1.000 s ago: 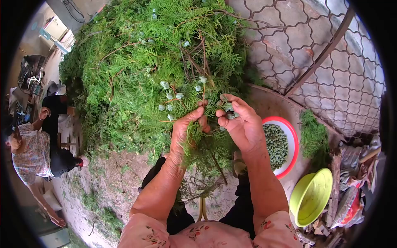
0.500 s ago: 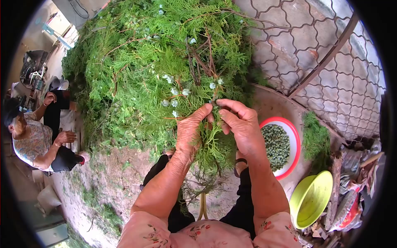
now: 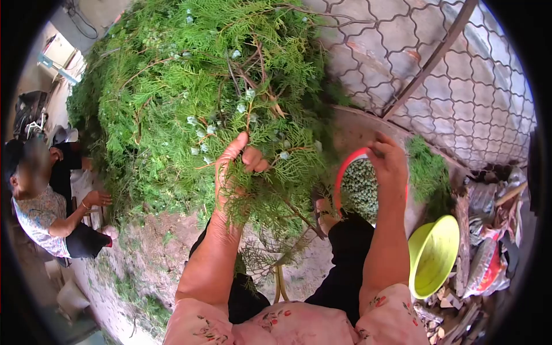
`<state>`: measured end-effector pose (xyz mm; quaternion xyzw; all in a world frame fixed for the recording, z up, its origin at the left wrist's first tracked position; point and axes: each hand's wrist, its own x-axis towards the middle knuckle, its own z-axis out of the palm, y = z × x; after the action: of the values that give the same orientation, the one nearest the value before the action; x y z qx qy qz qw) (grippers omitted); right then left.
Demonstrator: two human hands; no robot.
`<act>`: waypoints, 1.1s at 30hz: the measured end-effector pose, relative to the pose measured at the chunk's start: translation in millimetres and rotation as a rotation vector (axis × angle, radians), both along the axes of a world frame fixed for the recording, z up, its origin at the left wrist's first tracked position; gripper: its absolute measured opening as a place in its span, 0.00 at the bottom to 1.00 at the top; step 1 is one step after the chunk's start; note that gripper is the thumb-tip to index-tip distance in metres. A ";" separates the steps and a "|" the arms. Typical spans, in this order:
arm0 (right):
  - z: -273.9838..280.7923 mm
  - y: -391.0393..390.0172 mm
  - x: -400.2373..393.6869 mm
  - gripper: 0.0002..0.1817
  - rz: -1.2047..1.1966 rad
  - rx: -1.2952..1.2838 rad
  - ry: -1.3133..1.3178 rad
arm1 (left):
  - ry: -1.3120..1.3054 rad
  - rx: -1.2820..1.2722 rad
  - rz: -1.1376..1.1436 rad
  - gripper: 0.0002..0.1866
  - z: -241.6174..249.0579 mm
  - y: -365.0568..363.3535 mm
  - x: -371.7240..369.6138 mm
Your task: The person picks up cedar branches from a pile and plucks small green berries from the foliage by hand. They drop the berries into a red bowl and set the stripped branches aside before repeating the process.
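Note:
My left hand [image 3: 237, 167] is closed around a leafy evergreen branch [image 3: 276, 190], whose flat green sprays hang over my wrist and lap. Pale blue-green seed cones [image 3: 241, 107] sit on twigs just above that hand. Over to the right, my right hand [image 3: 386, 161] hovers above a red-rimmed white basin [image 3: 339, 178], its fingers bent together. Whatever is between those fingertips, if anything, is hidden. Many small green cones [image 3: 360, 190] fill the basin, partly covered by my right forearm.
A tall heap of evergreen branches [image 3: 167, 98] rises in front of me. Wire mesh [image 3: 437, 86] leans at the right. A yellow-green basin [image 3: 434, 259] stands near firewood and bags [image 3: 489, 264]. Another person [image 3: 46, 201] sits at the left beside the heap.
My right hand has left the twig and moved right, over the red-rimmed basin. My left hand has shifted left, still gripping the branch. The whole view has shifted slightly.

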<state>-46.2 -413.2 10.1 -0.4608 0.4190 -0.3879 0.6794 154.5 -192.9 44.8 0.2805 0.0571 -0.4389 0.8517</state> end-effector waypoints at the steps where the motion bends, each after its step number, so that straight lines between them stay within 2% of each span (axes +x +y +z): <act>1: -8.8 -11.2 -14.5 0.19 -0.073 -0.171 0.113 | -0.013 -0.004 0.007 0.15 3.9 0.0 -0.7; 3: -10.6 -37.2 -38.1 0.23 -0.329 0.081 0.364 | -0.049 -0.038 -0.001 0.16 3.3 -0.5 0.2; 5: -25.9 -63.0 -65.3 0.24 -0.416 -0.014 0.681 | -0.039 -0.076 -0.026 0.15 -5.6 -1.5 3.6; 6: -44.0 -79.3 -82.8 0.24 -0.417 -0.014 0.679 | -0.029 -0.113 -0.046 0.14 -7.3 -1.8 4.6; 8: -79.3 -102.8 -107.2 0.23 -0.528 -0.147 1.008 | -0.066 -0.052 -0.023 0.11 0.7 -3.1 -2.4; 9: -67.4 -89.8 -91.7 0.22 -0.668 -0.147 0.919 | -0.101 0.010 0.002 0.09 5.4 -3.7 -6.4; 10: -55.5 -78.2 -78.3 0.22 -0.662 -0.146 0.914 | -0.106 0.012 0.007 0.09 8.7 -4.7 -9.9; 12: -28.4 -54.2 -53.2 0.19 -0.558 -0.465 0.513 | -0.161 0.090 -0.025 0.07 13.1 -7.0 -15.8; 14: 22.6 -6.8 -10.4 0.16 -0.299 -0.338 0.082 | -0.162 0.071 -0.058 0.10 8.5 -7.3 -17.1; 16: 47.1 27.8 19.9 0.12 -0.009 -0.322 -0.085 | -0.226 0.098 -0.150 0.14 5.4 -7.0 -18.2; 18: 65.8 55.4 37.5 0.08 0.262 -0.463 0.048 | -0.197 0.101 -0.161 0.13 4.0 -8.6 -22.3; 19: 74.7 63.6 39.5 0.08 0.260 -0.459 0.049 | -0.169 0.098 -0.152 0.12 5.9 -9.6 -24.4; 21: 86.0 78.0 42.7 0.06 0.607 -0.419 0.150 | -0.144 0.096 -0.136 0.11 7.4 -10.7 -25.8; 22: 84.0 83.4 47.4 0.06 0.613 -0.420 0.147 | -0.165 0.135 -0.143 0.12 7.7 -10.7 -26.1; 25: 64.7 89.2 60.9 0.07 0.378 -0.506 0.109 | -0.183 0.196 -0.175 0.14 14.9 -10.1 -28.9; 28: 53.4 87.4 72.7 0.08 0.406 -0.567 0.067 | -0.191 0.226 -0.223 0.15 17.7 -10.1 -32.9; 29: 55.3 89.4 74.0 0.08 0.467 -0.370 0.027 | -0.199 0.230 -0.263 0.15 17.9 -9.7 -33.9; 30: 58.1 90.5 73.7 0.08 0.467 -0.369 0.027 | -0.207 0.234 -0.301 0.15 17.8 -9.1 -34.7; 32: 61.7 92.6 73.0 0.08 0.586 -0.074 -0.140 | -0.215 0.240 -0.314 0.16 14.8 -8.6 -36.2; 33: 56.0 93.1 75.0 0.07 0.562 -0.088 -0.190 | -0.225 0.245 -0.327 0.16 13.0 -8.5 -36.7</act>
<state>28.9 -320.1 66.1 -0.5493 0.1922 -0.2439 0.7757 117.8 -201.4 57.8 0.4345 -0.0313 -0.5270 0.7297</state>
